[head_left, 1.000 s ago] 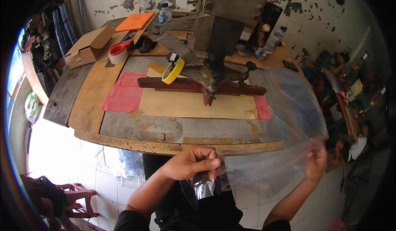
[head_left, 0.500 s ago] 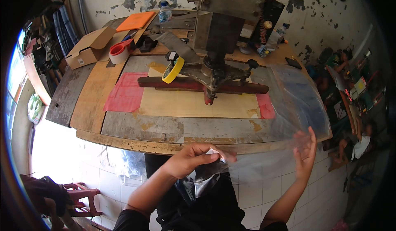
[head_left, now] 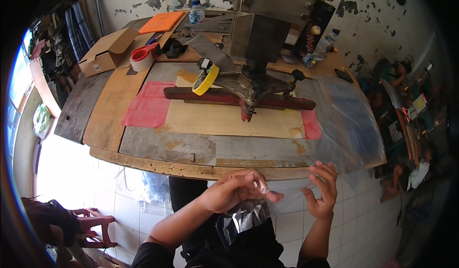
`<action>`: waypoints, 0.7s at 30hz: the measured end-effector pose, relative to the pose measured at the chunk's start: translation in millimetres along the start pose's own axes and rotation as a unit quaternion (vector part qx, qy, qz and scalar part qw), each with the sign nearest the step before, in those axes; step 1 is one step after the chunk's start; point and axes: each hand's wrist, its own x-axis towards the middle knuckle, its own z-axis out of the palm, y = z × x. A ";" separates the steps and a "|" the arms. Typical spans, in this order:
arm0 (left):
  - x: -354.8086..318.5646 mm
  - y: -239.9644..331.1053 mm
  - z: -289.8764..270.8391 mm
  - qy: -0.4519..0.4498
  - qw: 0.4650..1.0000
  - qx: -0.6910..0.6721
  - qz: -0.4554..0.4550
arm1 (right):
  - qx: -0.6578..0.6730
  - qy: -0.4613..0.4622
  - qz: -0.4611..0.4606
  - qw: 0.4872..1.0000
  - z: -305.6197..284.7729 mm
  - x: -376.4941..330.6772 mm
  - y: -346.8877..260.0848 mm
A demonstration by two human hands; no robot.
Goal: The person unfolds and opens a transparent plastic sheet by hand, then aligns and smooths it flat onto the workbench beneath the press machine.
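Observation:
My left hand (head_left: 234, 191) is in front of the bench edge, thumb against curled fingers, pinching a clear plastic sheet (head_left: 260, 184). Part of the film hangs below that hand, shiny against my dark clothes. To its right my right hand (head_left: 324, 194) is raised with the fingers bent and apart from the thumb. Thin film stretches between the hands and up toward more clear plastic sheets (head_left: 351, 117) on the bench's right side. Whether the right hand touches the film I cannot tell.
A heavy metal press (head_left: 253, 76) stands over a cream board (head_left: 229, 122) with pink ends. Yellow tape (head_left: 206, 80) hangs on its arm. A tape dispenser (head_left: 141, 57), cardboard box (head_left: 107, 52) and water bottle (head_left: 196, 14) sit behind. A red stool (head_left: 95, 227) stands lower left; people (head_left: 399, 72) are at right.
My right hand has moved left, closer to the left hand, its fingers now more bent. My left hand has shifted slightly right, still gripping the plastic sheet. The view has turned slightly.

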 end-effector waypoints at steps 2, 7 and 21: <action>-0.9 6.3 -0.2 0.028 0.998 0.030 -0.039 | 0.012 -0.013 0.000 1.000 -3.1 -1.6 1.9; 5.3 11.6 9.1 0.116 0.951 0.279 -0.064 | -0.018 -0.060 0.005 0.998 -19.9 0.1 7.4; 22.4 -6.8 34.7 0.060 0.902 0.426 -0.030 | 0.101 -0.101 0.104 0.984 -6.6 45.5 -84.8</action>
